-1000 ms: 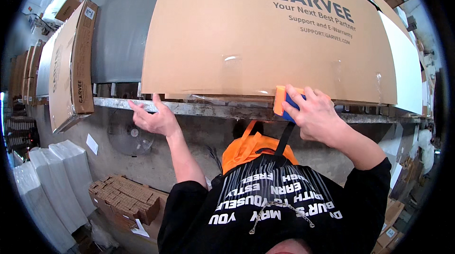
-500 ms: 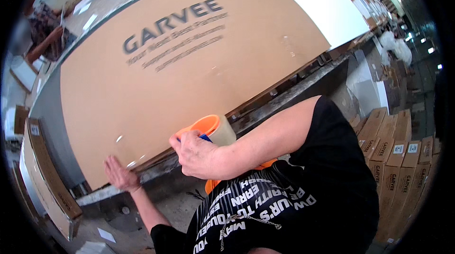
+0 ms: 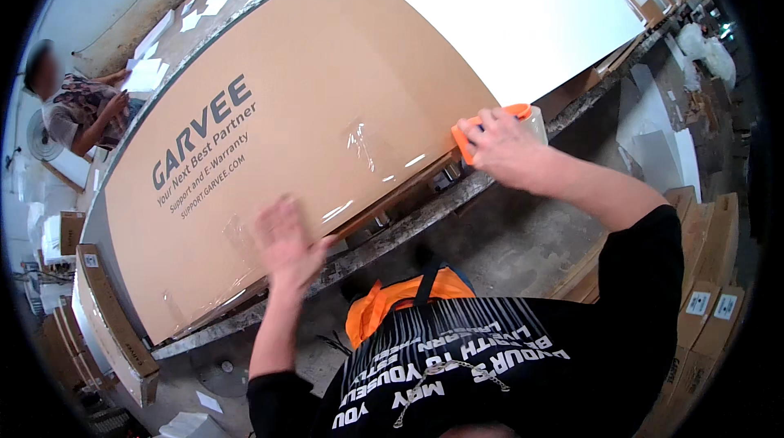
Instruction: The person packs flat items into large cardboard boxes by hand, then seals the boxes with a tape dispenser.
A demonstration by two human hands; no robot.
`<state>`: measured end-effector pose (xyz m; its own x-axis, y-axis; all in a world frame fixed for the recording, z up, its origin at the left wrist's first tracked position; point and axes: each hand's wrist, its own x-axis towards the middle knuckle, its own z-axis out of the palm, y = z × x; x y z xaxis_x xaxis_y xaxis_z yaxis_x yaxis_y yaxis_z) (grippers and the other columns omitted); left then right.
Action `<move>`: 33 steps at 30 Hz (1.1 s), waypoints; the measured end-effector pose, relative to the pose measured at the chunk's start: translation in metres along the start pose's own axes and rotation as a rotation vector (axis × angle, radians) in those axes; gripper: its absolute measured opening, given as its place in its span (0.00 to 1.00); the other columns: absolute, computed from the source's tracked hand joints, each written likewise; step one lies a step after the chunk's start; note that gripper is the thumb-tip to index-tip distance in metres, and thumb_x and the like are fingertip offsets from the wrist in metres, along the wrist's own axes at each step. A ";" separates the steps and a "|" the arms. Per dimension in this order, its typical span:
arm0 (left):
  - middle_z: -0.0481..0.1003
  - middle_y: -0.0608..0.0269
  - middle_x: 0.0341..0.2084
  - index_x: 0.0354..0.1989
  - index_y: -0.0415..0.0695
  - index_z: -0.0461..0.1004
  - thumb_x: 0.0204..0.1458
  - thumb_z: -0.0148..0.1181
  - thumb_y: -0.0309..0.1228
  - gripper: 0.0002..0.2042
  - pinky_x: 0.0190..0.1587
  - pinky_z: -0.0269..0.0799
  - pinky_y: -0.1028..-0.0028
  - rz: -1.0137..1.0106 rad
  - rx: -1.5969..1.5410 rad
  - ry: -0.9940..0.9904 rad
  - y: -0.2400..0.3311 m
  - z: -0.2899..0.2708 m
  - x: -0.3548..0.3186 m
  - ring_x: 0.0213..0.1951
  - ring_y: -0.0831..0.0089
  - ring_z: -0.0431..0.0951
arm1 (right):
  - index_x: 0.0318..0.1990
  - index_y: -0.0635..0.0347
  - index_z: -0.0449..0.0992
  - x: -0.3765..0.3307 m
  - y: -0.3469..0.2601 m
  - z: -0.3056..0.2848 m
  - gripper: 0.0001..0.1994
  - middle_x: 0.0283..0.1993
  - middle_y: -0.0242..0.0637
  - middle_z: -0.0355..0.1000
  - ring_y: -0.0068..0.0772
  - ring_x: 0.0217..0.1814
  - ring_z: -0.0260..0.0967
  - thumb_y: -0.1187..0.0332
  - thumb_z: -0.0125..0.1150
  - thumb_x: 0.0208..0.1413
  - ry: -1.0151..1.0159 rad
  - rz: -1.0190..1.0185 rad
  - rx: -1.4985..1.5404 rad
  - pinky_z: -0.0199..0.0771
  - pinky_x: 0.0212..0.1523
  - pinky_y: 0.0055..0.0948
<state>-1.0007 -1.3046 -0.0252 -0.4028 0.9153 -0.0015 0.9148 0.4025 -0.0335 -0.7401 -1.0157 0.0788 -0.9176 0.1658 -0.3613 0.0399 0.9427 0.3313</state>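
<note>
A large flat brown cardboard box (image 3: 310,103) with dark print lies across the bench, its near long edge towards me. My right hand (image 3: 508,148) is wrapped round an orange tape dispenser (image 3: 463,146) at the box's near right corner. A roll of clear tape (image 3: 536,124) sits in the dispenser. My left hand (image 3: 284,246) is over the box near its front edge, fingers stretched out, slightly blurred and holding nothing. Shiny pieces of clear tape (image 3: 357,144) show along the near side of the box. Whether a strip runs from the dispenser to the box, I cannot tell.
White panels (image 3: 506,17) lie right of the box. A co-worker (image 3: 86,111) stands at the far left, handling white sheets (image 3: 145,75). Brown cartons (image 3: 712,315) are stacked at my right, and a long carton (image 3: 114,324) leans at left. An orange bag (image 3: 384,307) hangs at my front.
My right hand has moved right and away from me with the tape dispenser, to the box's right corner. My left hand has shifted right along the front edge. My view has turned.
</note>
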 end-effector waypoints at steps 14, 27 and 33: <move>0.51 0.42 0.68 0.69 0.41 0.53 0.52 0.46 0.65 0.45 0.67 0.40 0.41 0.166 -0.009 0.091 0.164 -0.007 0.127 0.65 0.27 0.48 | 0.47 0.49 0.77 0.023 -0.088 0.026 0.21 0.46 0.35 0.73 0.44 0.41 0.70 0.58 0.66 0.42 -0.518 -0.065 -1.371 0.69 0.31 0.42; 0.63 0.46 0.63 0.61 0.38 0.65 0.48 0.61 0.57 0.40 0.68 0.45 0.49 -0.160 -0.243 0.663 0.013 0.042 -0.035 0.66 0.50 0.58 | 0.66 0.68 0.59 0.049 -0.013 0.025 0.39 0.63 0.40 0.64 0.29 0.62 0.62 0.63 0.70 0.47 0.410 0.098 1.891 0.60 0.64 0.30; 0.65 0.43 0.60 0.59 0.32 0.66 0.60 0.42 0.43 0.27 0.67 0.48 0.50 -0.569 0.087 0.665 -0.161 0.048 -0.156 0.64 0.43 0.60 | 0.63 0.69 0.61 0.110 -0.006 0.074 0.36 0.67 0.63 0.55 0.61 0.73 0.46 0.49 0.57 0.55 0.456 0.627 0.952 0.48 0.71 0.45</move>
<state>-1.0864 -1.5132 -0.0679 -0.6712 0.4063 0.6200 0.5642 0.8225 0.0717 -0.8121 -0.9820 -0.0271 -0.6825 0.7301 0.0323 0.6215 0.6031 -0.4999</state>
